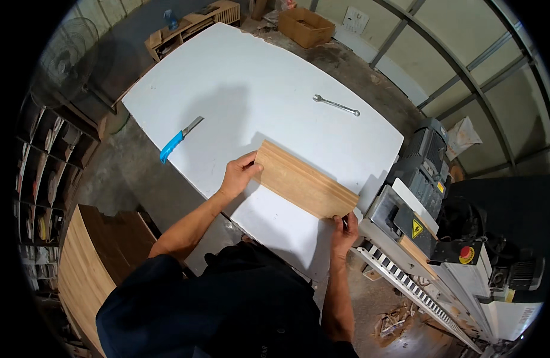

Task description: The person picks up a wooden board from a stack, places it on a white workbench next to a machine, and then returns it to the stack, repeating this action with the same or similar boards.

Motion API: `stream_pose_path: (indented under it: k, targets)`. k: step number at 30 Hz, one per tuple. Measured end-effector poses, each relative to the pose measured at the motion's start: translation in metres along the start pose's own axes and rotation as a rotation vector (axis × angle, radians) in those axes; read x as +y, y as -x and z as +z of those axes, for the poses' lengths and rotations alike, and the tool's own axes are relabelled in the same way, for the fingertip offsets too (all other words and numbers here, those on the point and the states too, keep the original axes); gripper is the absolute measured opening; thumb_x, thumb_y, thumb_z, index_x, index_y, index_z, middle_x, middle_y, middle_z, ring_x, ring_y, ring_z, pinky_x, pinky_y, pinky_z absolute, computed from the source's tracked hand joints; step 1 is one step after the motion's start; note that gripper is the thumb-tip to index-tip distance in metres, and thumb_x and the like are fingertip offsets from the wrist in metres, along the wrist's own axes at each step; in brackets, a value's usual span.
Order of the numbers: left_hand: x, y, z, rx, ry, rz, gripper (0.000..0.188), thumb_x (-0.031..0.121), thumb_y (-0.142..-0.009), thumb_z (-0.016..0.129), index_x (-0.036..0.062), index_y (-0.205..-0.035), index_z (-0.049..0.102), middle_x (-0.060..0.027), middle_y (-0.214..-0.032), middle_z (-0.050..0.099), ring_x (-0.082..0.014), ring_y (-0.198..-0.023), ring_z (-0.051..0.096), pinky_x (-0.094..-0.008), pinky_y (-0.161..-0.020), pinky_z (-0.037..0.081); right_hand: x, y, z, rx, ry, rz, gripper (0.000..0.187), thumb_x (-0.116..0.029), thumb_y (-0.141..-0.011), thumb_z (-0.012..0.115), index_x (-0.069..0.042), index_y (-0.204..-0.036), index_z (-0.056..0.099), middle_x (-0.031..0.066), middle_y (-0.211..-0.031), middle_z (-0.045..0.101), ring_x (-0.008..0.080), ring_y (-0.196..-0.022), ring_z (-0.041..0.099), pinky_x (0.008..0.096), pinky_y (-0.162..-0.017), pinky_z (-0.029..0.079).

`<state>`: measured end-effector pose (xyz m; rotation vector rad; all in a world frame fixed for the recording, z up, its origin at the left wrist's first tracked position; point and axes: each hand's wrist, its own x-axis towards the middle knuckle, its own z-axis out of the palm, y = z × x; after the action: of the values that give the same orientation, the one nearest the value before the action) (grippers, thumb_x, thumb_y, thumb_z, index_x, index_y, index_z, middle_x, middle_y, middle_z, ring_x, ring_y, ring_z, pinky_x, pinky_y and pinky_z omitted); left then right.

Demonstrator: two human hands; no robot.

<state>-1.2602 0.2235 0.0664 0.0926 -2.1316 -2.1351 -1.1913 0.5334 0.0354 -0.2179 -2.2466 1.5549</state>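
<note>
Holding the wooden board (304,184) over the near part of the white table (275,83), you pinch its left end between the thumb and fingers of your left hand (240,175) and its near right corner with your right hand (344,235), whose fingers are partly hidden. An even, light grip at both ends should steady the board best, with fingertips clear of its profiled far edge. A yellow triangular warning label (417,228) marks the machine (427,155) at your right; faint lettering on its pale housing (516,321) is too blurred to make out.
</note>
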Motion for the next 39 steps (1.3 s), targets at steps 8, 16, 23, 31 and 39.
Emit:
stream_pose_path:
  k: [8,16,23,31,39]
  targets:
    - [0.013,0.007,0.001,0.019,0.124,-0.031,0.029,-0.003,-0.078,0.057,-0.0027,-0.107,0.06,-0.0054,-0.106,0.061,-0.011,-0.093,0.055,-0.025,-0.085,0.044,-0.002,-0.002,-0.005,-0.004,-0.146,0.132,0.043,0.003,-0.08,0.06,0.002,-0.121,0.048,0.0104,-0.109,0.055,0.0157,-0.093,0.055,0.0274,-0.083,0.046]
    - [-0.018,0.029,-0.024,0.0,0.105,-0.031,0.033,0.0,-0.079,0.059,-0.0021,-0.112,0.057,-0.0087,-0.114,0.058,-0.0138,-0.098,0.055,-0.0258,-0.087,0.043,-0.008,0.005,-0.002,-0.067,-0.168,0.039,0.05,-0.002,-0.082,0.06,0.002,-0.127,0.039,0.0133,-0.114,0.049,0.0178,-0.102,0.05,0.0279,-0.085,0.045]
    - [-0.008,0.028,-0.014,-0.012,0.018,-0.011,0.042,0.002,-0.083,0.057,-0.0011,-0.124,0.048,-0.0089,-0.122,0.054,-0.0139,-0.108,0.05,-0.0252,-0.093,0.039,-0.007,0.004,-0.002,-0.121,0.073,-0.062,0.024,-0.006,-0.087,0.053,0.005,-0.109,0.055,0.0099,-0.106,0.057,0.0148,-0.092,0.053,0.0257,-0.08,0.043]
    - [-0.022,0.023,-0.013,-0.013,0.147,0.012,0.041,0.004,-0.085,0.057,-0.0011,-0.124,0.047,-0.0079,-0.121,0.054,-0.0127,-0.106,0.051,-0.0237,-0.093,0.039,-0.02,0.001,0.0,-0.105,0.177,0.099,0.017,-0.008,-0.09,0.051,0.005,-0.098,0.058,0.0063,-0.085,0.062,0.0108,-0.077,0.052,0.0239,-0.071,0.043]
    - [-0.004,0.102,-0.028,0.323,0.053,0.034,0.03,0.011,-0.077,0.063,0.0051,-0.106,0.062,-0.0109,-0.105,0.064,-0.0146,-0.093,0.061,-0.0242,-0.084,0.046,-0.031,0.008,-0.019,-0.335,0.288,-0.169,0.02,-0.008,-0.082,0.056,0.008,-0.093,0.061,0.01,-0.078,0.064,0.0173,-0.067,0.053,0.0304,-0.067,0.046]
